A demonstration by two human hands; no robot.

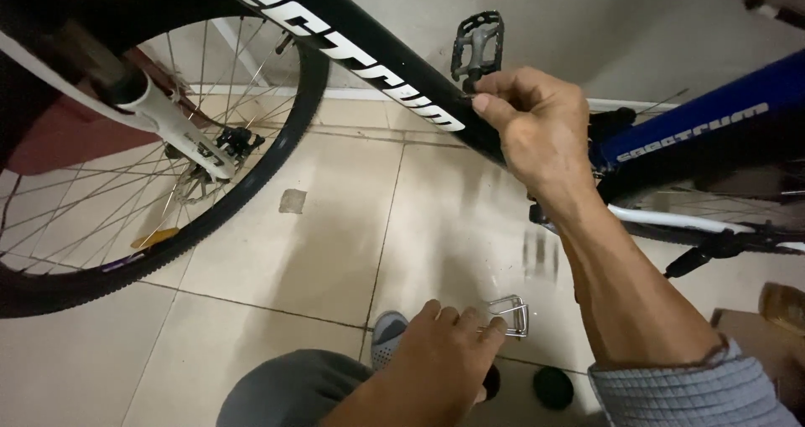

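1. My right hand [537,129] is raised to the black down tube [369,54] of the bicycle. Thumb and forefinger are pinched at the tube's lower face, on something too small to identify; I judge it a bolt or similar fitting, but cannot confirm it.
2. My left hand [444,351] is low, above my knee, fingers curled around a bent wire cage [509,316] of bright metal. The cage shows beyond my fingertips, off the floor.
3. The pedal [476,43] stands just above my right hand, near the knuckles. The front wheel [126,184] with its disc brake and white fork leg [180,134] is well apart to the left.
4. Risk: the pinched part could slip from my fingertips and fall onto the tiled floor [319,251], since the grip is fingertip-only and worked from below the tube.
5. Risk: my knuckles could strike the pedal if the crank turns, because of the close clearance.
6. Risk: the cage is held loosely in one hand and could snag my trouser leg.
7. Containers: a brown box edge [755,343] shows at lower right; its contents are not visible. Two round black objects [553,387] lie on the floor beside my grey shoe [387,336].
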